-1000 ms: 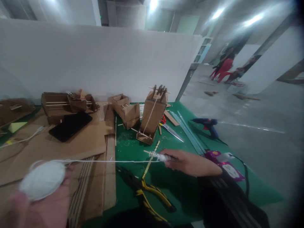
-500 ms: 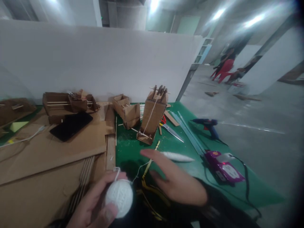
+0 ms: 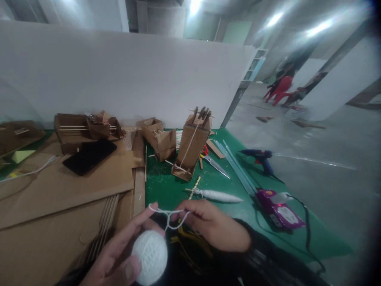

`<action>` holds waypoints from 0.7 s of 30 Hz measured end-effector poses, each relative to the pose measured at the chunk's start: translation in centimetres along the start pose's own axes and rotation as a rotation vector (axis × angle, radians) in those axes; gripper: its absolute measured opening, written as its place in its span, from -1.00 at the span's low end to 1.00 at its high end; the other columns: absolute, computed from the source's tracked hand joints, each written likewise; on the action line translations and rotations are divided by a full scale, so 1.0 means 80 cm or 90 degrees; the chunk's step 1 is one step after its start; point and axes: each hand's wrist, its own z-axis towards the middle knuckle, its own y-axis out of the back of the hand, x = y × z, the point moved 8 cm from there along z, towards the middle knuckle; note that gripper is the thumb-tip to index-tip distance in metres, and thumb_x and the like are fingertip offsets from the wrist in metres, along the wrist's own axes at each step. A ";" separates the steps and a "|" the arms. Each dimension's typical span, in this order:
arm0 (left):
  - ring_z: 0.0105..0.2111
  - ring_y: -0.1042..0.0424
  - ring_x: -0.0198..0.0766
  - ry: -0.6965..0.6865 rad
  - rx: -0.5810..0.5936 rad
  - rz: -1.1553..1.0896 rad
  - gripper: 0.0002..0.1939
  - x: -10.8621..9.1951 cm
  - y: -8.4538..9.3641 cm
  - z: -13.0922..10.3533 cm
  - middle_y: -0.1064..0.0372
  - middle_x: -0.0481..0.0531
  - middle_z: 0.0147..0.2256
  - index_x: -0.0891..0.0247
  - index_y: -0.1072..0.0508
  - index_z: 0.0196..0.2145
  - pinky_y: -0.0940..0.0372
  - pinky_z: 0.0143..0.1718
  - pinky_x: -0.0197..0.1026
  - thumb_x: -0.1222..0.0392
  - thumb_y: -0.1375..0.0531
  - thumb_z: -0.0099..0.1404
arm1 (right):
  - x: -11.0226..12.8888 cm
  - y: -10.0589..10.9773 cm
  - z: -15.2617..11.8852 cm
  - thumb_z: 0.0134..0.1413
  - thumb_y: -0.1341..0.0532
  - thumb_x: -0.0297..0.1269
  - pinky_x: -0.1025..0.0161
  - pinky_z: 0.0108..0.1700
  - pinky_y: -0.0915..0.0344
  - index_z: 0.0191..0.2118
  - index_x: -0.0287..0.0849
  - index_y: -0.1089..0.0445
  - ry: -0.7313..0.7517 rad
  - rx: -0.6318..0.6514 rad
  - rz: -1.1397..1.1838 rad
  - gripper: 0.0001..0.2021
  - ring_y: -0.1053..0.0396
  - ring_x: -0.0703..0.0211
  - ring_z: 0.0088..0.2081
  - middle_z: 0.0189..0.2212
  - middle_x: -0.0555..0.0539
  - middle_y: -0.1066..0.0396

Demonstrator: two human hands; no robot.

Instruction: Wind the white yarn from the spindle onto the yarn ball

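My left hand [image 3: 119,250] is wrapped round a ball of white yarn [image 3: 150,256], its thumb on the near side. A strand of white yarn [image 3: 169,214] loops over the left index fingertip and stretches across to my right hand [image 3: 208,220]. The right fingers are pinched together on that strand. Just beyond the right hand lies a stick wound with white yarn [image 3: 220,196], tapering to a point at its right end. A thin yellow-and-black patterned strip [image 3: 195,186] pokes up beside it.
A cardboard box with string and sticks [image 3: 192,147] stands ahead, with scissors [image 3: 216,165] on its right. Rightward are clear rods [image 3: 238,171], a blue glue gun [image 3: 258,157] and a purple power strip [image 3: 279,210]. A black phone [image 3: 89,157] rests on cardboard sheets [image 3: 59,194] leftward.
My right hand has drawn back and its spread fingers have closed on the yarn. The strand is now pulled into loops between both hands. The yarn ball stays in the left hand.
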 end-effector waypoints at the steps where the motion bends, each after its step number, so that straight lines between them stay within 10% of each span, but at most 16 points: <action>1: -0.26 -0.53 -0.09 -0.013 -0.008 0.002 -0.39 -0.002 0.004 0.001 -0.54 0.14 -0.16 0.06 -0.52 0.06 -0.41 -0.31 -0.29 -0.14 -0.35 0.05 | 0.000 0.013 -0.003 0.34 -0.04 -0.18 0.33 -0.30 -0.27 -0.21 -0.29 -0.46 -0.001 -0.027 -0.005 -0.67 -0.31 0.25 -0.39 -0.41 -0.05 -0.41; 6: -0.27 -0.51 -0.10 -0.029 -0.100 -0.028 -0.39 -0.012 0.033 0.002 -0.56 0.12 -0.19 0.10 -0.56 0.01 -0.43 -0.27 -0.27 -0.17 -0.36 0.01 | -0.010 0.080 -0.028 0.33 -0.04 -0.21 0.22 -0.18 -0.36 -0.10 -0.22 -0.48 -0.020 -0.157 -0.119 -0.70 -0.40 0.12 -0.24 -0.25 -0.15 -0.45; 12: -0.20 -0.53 -0.07 -0.050 -0.179 -0.115 -0.43 -0.018 0.039 0.005 -0.60 0.09 -0.19 0.13 -0.60 -0.06 -0.46 -0.24 -0.28 -0.15 -0.39 -0.02 | -0.002 0.090 -0.067 0.16 -0.08 -0.45 -0.10 0.20 -0.21 0.21 -0.03 -0.25 -0.026 -0.176 -0.401 -0.51 -0.21 -0.14 0.21 0.20 -0.18 -0.22; 16: -0.17 -0.54 -0.01 -0.059 -0.158 -0.124 -0.51 -0.013 0.021 0.010 -0.58 0.13 -0.12 0.13 -0.60 -0.07 -0.48 -0.19 -0.20 -0.11 -0.35 0.07 | 0.034 0.041 -0.058 0.19 -0.11 -0.41 -0.21 0.32 0.09 0.27 -0.02 -0.13 0.069 -0.221 -0.333 -0.47 0.08 -0.15 0.35 0.32 -0.16 -0.03; 21: -0.29 -0.57 -0.11 -0.059 -0.048 -0.145 -0.54 -0.006 -0.007 0.019 -0.61 0.12 -0.22 0.16 -0.60 -0.09 -0.48 -0.23 -0.24 -0.10 -0.35 0.10 | 0.022 -0.065 -0.005 0.24 -0.17 -0.20 0.16 0.09 -0.29 0.26 -0.19 -0.11 0.040 -0.038 0.058 -0.48 -0.41 0.08 -0.01 0.03 -0.19 -0.41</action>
